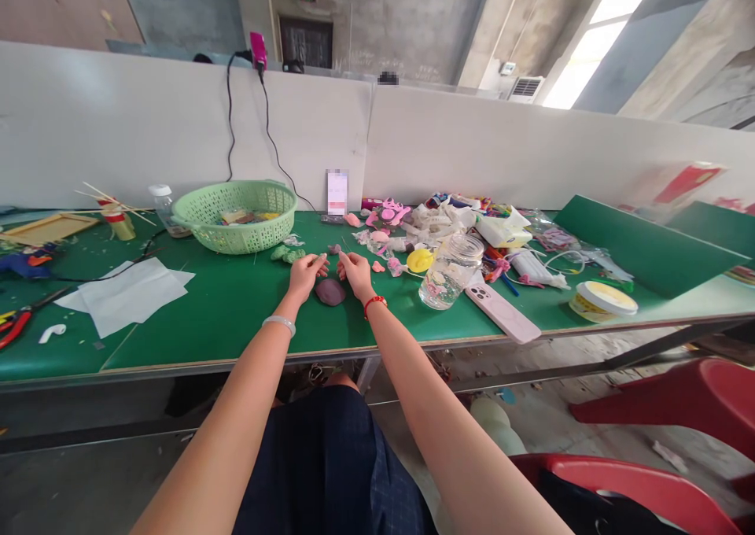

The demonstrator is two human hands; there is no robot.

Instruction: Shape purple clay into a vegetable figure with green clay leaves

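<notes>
My left hand [307, 277], a pale bangle at its wrist, has its fingers curled together; what they hold, if anything, is too small to make out. Facing it, my right hand [355, 275] with a red bracelet is closed in a pinch, its contents also unclear. Just beyond the fingertips shows a small greyish-purple lump [334, 249]. A larger, smooth purple mound of clay [330, 292] lies on the green tabletop [236, 315] between my wrists. Crumpled green pieces [288, 254] sit by my left hand, and a small pink piece [378, 267] by my right.
A green plastic basket [236, 240] stands at the back left, a phone [336, 193] upright behind my hands. To the right are a clear jar [451, 275], a pink phone [503, 313], a yellow tub [602, 302] and heaped packaging. Red-handled pliers [17, 326] lie far left.
</notes>
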